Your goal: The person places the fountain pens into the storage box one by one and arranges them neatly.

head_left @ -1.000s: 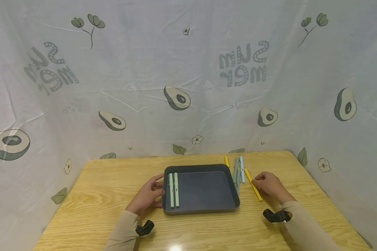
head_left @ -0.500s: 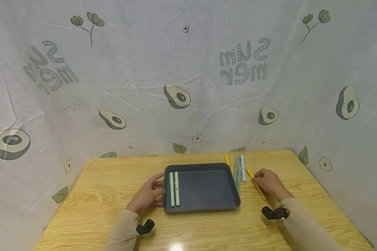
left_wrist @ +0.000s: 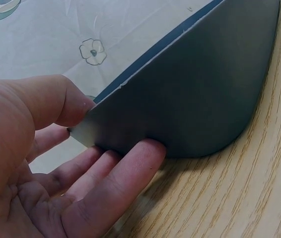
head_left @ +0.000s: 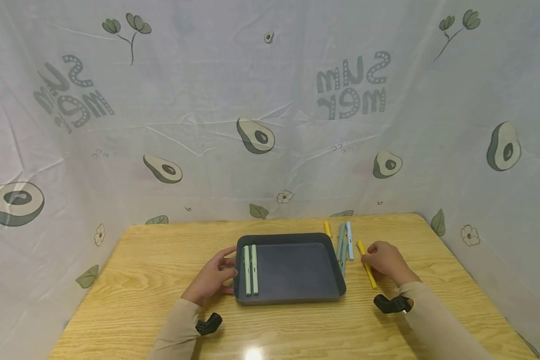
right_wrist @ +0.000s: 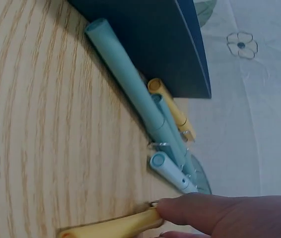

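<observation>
You're in a screened-off booth here, and look: a pale, wrinkled sheet hangs behind your wooden table and down both sides, printed with avocados, flowers and back-to-front "summer" lettering; whether home, office or lab lies beyond, you can't tell.

A yellow pen slants right of a dark tray holding two pale green pens
</observation>
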`<action>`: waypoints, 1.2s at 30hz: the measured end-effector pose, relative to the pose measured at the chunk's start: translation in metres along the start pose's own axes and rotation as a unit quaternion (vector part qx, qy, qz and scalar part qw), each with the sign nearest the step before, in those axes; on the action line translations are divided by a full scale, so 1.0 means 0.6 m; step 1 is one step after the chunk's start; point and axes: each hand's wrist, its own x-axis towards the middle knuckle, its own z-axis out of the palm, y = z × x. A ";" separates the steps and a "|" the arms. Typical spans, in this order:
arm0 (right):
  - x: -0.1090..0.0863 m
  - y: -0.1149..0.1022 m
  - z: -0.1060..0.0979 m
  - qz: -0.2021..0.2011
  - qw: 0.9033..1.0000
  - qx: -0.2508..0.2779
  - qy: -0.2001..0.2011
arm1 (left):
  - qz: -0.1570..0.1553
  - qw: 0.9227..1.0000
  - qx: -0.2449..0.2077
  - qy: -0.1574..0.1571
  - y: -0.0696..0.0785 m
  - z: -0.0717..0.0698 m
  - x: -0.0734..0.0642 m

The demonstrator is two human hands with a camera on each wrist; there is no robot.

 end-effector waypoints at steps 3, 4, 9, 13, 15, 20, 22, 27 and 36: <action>-0.004 -0.007 -0.002 0.000 1.000 -0.012 -0.007 | 0.001 1.000 -0.001 0.000 0.000 0.000 0.000; -0.005 -0.009 -0.002 0.003 1.000 -0.010 -0.010 | 0.002 1.000 -0.001 0.000 0.000 0.000 0.001; -0.008 -0.013 0.003 0.018 0.999 0.008 -0.029 | 0.003 1.000 -0.001 -0.003 -0.002 0.000 0.001; -0.010 -0.016 0.004 0.010 1.000 0.000 -0.027 | 0.003 1.000 -0.001 -0.003 -0.002 -0.001 -0.001; -0.011 -0.016 0.003 0.010 1.000 -0.006 -0.024 | 0.004 1.000 0.000 -0.004 -0.002 -0.001 -0.002; -0.015 -0.015 -0.001 0.010 1.000 -0.006 -0.023 | 0.008 1.000 0.007 -0.007 -0.002 -0.001 -0.002; -0.017 -0.015 -0.004 0.010 1.000 0.001 -0.021 | 0.007 1.000 0.008 -0.007 -0.001 -0.001 -0.002; -0.018 -0.013 -0.010 0.003 1.000 0.022 -0.018 | 0.005 1.000 0.006 -0.008 -0.001 -0.001 -0.002; -0.014 0.000 -0.013 -0.024 0.999 0.028 -0.003 | 0.003 1.000 -0.001 -0.007 0.000 0.000 -0.002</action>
